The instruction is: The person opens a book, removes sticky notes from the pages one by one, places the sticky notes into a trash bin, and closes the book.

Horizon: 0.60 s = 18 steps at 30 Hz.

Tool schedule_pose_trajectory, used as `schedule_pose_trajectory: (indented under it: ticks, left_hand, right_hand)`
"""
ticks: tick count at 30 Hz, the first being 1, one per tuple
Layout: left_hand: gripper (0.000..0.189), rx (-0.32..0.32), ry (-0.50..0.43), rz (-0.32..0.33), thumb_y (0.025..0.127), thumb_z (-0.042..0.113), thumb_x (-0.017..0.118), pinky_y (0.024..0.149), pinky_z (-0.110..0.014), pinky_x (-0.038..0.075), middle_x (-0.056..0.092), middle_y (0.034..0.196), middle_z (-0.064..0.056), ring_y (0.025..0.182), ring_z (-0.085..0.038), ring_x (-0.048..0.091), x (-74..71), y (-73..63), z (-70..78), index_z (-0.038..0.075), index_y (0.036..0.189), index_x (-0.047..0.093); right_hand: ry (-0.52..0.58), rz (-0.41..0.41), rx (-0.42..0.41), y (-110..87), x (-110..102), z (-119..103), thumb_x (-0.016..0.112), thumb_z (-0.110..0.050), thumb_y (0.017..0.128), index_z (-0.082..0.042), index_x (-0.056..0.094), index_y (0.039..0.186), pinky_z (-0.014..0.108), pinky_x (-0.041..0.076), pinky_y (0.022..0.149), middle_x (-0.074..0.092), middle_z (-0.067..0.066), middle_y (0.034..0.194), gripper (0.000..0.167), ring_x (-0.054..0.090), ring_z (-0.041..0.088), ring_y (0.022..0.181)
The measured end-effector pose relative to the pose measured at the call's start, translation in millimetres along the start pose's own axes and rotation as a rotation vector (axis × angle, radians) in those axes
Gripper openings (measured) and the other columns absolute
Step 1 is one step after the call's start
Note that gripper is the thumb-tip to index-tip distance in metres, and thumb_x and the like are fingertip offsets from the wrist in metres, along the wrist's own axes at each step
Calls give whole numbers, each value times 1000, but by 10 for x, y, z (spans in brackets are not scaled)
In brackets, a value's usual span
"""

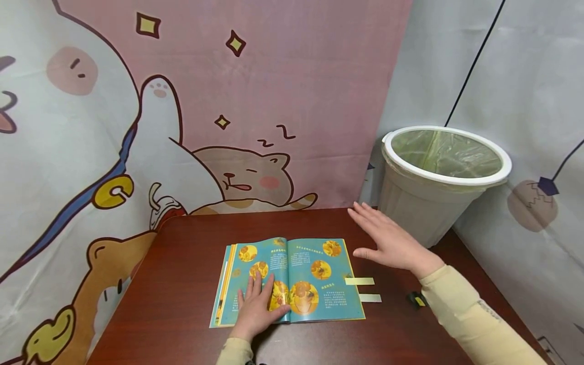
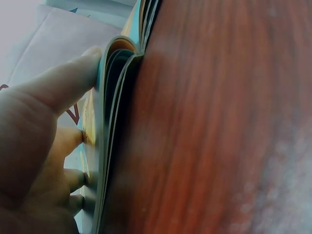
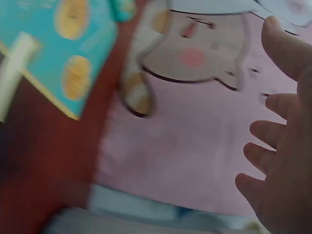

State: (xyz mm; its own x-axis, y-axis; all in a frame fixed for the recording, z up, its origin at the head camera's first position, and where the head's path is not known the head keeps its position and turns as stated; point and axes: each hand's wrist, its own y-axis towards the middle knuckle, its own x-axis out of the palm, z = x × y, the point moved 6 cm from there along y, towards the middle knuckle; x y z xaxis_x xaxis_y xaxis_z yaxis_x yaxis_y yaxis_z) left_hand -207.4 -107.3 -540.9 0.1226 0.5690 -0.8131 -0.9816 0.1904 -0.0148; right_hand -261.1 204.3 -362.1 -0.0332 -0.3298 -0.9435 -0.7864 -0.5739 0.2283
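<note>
An open book (image 1: 315,263) with teal pages and round sunflower pictures lies on the table. My left hand (image 1: 257,306) rests flat on its left page, fingers spread and thumb reaching to the fold. In the left wrist view the fingertips press the curved pages of the book (image 2: 105,122). My right hand (image 1: 388,241) is held in the air right of the book, fingers straight and holding nothing. Two pale sticky strips, an upper strip (image 1: 360,281) and a lower strip (image 1: 370,298), stick out past the right page's edge.
The reddish-brown table (image 1: 182,284) meets a cartoon-printed cloth (image 1: 292,101) at the back. Beyond the table's right edge stands a white lined bin (image 1: 410,203). A small black object (image 1: 416,299) with a yellow mark lies beside the right sleeve.
</note>
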Motion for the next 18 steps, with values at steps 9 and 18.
schedule_pose_trajectory:
  ticks: [9,18]
  left_hand:
    - [94,-1,-1,-5,83,62,68,106,-75,2,16,159,-28,146,-50,7,12,-3,-5,10,155,36]
    - [93,3,-3,-3,83,61,69,106,-75,3,17,159,-28,146,-50,7,8,-8,2,11,154,36]
  right_hand:
    - [42,-110,24,-147,908,-10,72,-51,86,-7,31,156,59,23,113,22,16,162,93,19,39,147]
    - [96,-243,62,-233,1429,-38,72,-50,86,-4,34,154,58,23,113,24,21,160,91,21,41,146]
